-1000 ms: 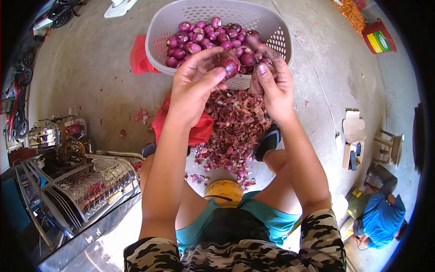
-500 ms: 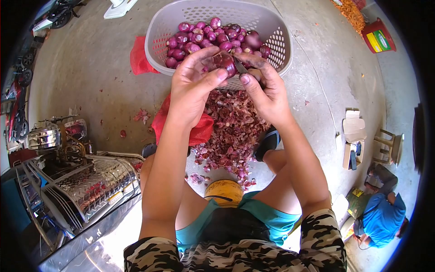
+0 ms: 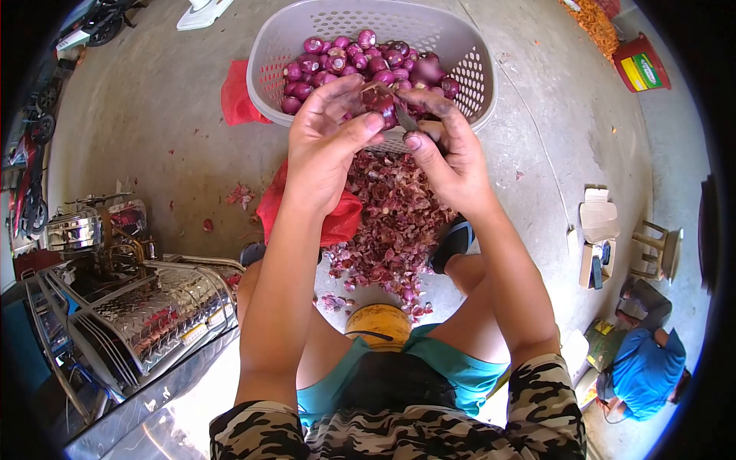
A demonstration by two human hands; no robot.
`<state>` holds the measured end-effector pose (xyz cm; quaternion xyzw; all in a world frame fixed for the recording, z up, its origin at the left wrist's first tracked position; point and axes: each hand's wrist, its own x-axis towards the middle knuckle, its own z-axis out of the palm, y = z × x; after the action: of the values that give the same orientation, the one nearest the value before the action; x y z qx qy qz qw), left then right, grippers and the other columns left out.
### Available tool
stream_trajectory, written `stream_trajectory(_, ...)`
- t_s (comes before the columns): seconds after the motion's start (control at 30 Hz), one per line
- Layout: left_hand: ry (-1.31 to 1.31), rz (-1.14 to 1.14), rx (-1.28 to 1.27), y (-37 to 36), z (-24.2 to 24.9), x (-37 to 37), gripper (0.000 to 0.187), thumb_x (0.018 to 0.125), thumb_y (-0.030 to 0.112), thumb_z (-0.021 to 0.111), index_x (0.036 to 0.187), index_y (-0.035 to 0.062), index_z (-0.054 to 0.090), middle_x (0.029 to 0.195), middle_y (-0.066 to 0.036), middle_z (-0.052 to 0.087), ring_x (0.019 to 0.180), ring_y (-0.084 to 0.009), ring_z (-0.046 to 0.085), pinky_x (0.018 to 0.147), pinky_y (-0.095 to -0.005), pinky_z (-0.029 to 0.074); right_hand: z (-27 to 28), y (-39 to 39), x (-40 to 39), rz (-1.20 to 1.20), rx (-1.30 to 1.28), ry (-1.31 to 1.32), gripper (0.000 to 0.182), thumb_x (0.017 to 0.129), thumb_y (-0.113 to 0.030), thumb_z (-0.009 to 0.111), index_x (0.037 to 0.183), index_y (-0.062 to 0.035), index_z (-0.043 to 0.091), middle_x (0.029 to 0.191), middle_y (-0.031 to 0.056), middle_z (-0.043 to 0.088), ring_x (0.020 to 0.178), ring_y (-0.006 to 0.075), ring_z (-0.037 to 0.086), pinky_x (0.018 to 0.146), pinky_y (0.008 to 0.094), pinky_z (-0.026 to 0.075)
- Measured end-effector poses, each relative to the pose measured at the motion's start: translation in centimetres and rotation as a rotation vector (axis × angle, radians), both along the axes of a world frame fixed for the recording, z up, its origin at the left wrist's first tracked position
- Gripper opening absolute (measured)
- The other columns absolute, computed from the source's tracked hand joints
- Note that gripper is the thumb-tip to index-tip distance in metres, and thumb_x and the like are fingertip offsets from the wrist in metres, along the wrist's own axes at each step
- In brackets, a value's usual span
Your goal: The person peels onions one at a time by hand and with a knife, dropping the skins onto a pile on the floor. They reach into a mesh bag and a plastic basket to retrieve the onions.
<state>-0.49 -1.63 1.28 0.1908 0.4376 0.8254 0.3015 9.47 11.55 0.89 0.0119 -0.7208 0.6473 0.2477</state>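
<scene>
My left hand is closed around a dark red onion, its thumb pressed on the near side. In my right hand is a small knife, whose dark blade lies against the onion's right side; the fingers mostly hide its handle. Both hands are over the near rim of a grey plastic basket with perforated walls. Inside it are many purple onions. A heap of dry onion skins covers the floor below my hands, between my feet.
Red mesh cloth lies left of the skins, and another red piece touches the basket. A motorcycle with metal panels stands at left. At right are an open carton, a stool, a red bucket and a person in blue.
The onion has turned slightly in my left fingers, and the knife blade has shifted a little down along its side. Both hands stay in nearly the same place.
</scene>
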Motion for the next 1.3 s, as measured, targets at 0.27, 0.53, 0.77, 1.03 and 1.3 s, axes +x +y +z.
stream_trajectory(0.27, -0.079, 0.017, 0.018, 0.1, 0.1, 0.0, 0.047, 0.076, -0.001, 0.068, 0.119, 0.0023, 0.048, 0.110, -0.011, 0.058, 0.094, -0.0170, 0.061, 0.072, -0.0287, 0.055, -1.1, 0.1, -0.5, -0.101, 0.135, 0.078, 0.035, 0.090, -0.008, 0.056, 0.122, 0.0012, 0.047, 0.115, 0.0127, 0.060, 0.097, 0.0165, 0.060, 0.085, 0.0285, 0.046)
stream_trajectory(0.53, -0.063, 0.028, 0.014, 0.2, 0.3, 0.1, 0.043, 0.081, 0.002, 0.064, 0.120, 0.0034, 0.047, 0.113, -0.010, 0.056, 0.095, -0.0171, 0.060, 0.071, -0.0286, 0.054, -0.5, -0.1, 0.3, -0.112, -0.077, -0.041, 0.036, 0.090, -0.009, 0.055, 0.123, 0.0026, 0.046, 0.105, 0.0097, 0.061, 0.090, 0.0128, 0.058, 0.079, 0.0264, 0.046)
stream_trajectory(0.77, -0.029, -0.008, 0.004, -0.1, 0.1, 0.1, 0.037, 0.086, 0.002, 0.057, 0.122, 0.0039, 0.047, 0.122, -0.010, 0.053, 0.101, -0.0167, 0.058, 0.074, -0.0282, 0.053, -0.6, -0.1, 0.1, -0.079, 0.112, 0.046, 0.038, 0.089, -0.010, 0.057, 0.123, 0.0013, 0.047, 0.111, 0.0121, 0.060, 0.095, 0.0151, 0.060, 0.081, 0.0286, 0.047)
stream_trajectory(1.03, -0.060, -0.009, -0.004, -0.3, -0.1, 0.0, 0.038, 0.082, 0.002, 0.062, 0.118, 0.0049, 0.049, 0.114, -0.009, 0.057, 0.096, -0.0159, 0.060, 0.071, -0.0273, 0.054, -0.7, 0.0, -0.3, -0.124, 0.187, 0.086, 0.031, 0.090, -0.010, 0.057, 0.118, 0.0015, 0.052, 0.113, 0.0140, 0.062, 0.102, 0.0204, 0.060, 0.088, 0.0318, 0.046)
stream_trajectory(1.3, -0.070, -0.009, 0.050, 0.0, 0.5, 0.3, 0.043, 0.075, -0.002, 0.069, 0.113, 0.0036, 0.050, 0.105, -0.010, 0.059, 0.089, -0.0166, 0.062, 0.070, -0.0275, 0.054, -0.3, 0.1, 0.0, -0.113, -0.095, -0.076, 0.033, 0.091, -0.009, 0.054, 0.122, 0.0017, 0.048, 0.098, 0.0075, 0.061, 0.084, 0.0092, 0.056, 0.077, 0.0243, 0.045)
